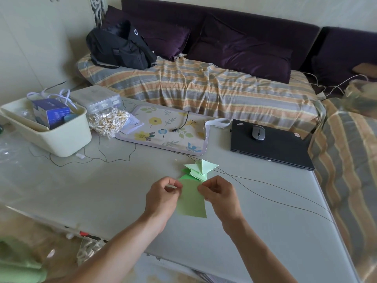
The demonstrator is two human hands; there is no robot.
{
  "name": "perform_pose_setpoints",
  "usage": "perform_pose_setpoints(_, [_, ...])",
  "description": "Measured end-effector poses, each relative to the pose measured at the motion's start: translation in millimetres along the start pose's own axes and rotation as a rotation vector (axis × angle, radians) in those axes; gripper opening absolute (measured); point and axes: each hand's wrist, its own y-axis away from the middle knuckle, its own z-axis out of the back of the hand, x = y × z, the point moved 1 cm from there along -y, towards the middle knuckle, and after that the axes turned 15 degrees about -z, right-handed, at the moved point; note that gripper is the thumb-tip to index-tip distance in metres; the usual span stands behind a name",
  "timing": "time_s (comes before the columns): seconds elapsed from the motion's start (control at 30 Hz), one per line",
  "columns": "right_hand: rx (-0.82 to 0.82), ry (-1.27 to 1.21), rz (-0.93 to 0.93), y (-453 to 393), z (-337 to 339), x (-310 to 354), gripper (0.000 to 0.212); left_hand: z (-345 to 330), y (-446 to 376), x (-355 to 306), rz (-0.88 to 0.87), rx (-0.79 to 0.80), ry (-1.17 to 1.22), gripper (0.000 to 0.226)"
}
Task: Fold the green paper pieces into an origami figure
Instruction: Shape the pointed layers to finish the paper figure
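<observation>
A flat pale green paper sheet [190, 201] hangs between my two hands above the table. My left hand [162, 196] pinches its upper left edge with curled fingers. My right hand [221, 194] pinches its upper right edge. Just beyond the sheet, a small pile of folded green paper pieces [199, 170] lies on the table [102, 190], with light green pointed flaps on top and a darker green piece beneath. The sheet hides the near part of that pile.
A thin dark cable [275, 193] runs across the table to the right of my hands. Farther back lie a floral mat [167, 131], a shut black laptop [271, 148] with a mouse on it, a cream bin [47, 129] and a bag of cotton swabs [108, 121]. A sofa stands behind.
</observation>
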Motion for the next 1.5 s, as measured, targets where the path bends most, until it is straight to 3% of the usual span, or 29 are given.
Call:
perform_pose_setpoints(0.07, [0.042, 0.037, 0.063, 3.5, -1.1, 2.7, 0.014, 0.5, -0.6, -1.2, 0.006, 0.01, 0.046, 0.022])
perform_pose_setpoints(0.17, [0.107, 0.105, 0.142, 8.7, -4.2, 4.9, 0.018, 1.1, 0.9, -7.9, 0.017, 0.042, 0.073, 0.01])
perform_pose_setpoints(0.27, [0.116, 0.164, 0.155, 9.6, -8.5, 3.0, 0.021, 0.6, 0.5, -9.7, -0.005, 0.082, 0.05, 0.035])
perform_pose_setpoints(0.4, [0.138, 0.23, 0.192, 9.5, -10.0, 2.0, 0.022, 0.9, 2.6, -11.4, -0.073, 0.071, -0.011, 0.008])
perform_pose_setpoints(0.53, [0.167, 0.285, 0.216, 9.8, -9.1, 2.7, 0.014, 2.6, 2.1, -11.2, -0.114, 0.058, -0.149, 0.008])
perform_pose_setpoints(0.7, [0.167, 0.427, 0.346, 14.7, -5.6, 7.6, 0.049, 2.5, 2.4, -11.6, -0.251, 0.253, -0.369, 0.012])
perform_pose_setpoints(0.97, [0.066, 0.508, 0.23, 4.0, 1.3, 3.0, 0.002, 6.0, 1.2, -12.9, -0.295, 0.308, -0.402, 0.01])
perform_pose_setpoints(1.5, [0.031, 0.441, 0.133, 9.9, 3.0, 14.8, 0.012, 8.5, -1.4, -11.3, -0.41, 0.277, -0.284, 0.018])
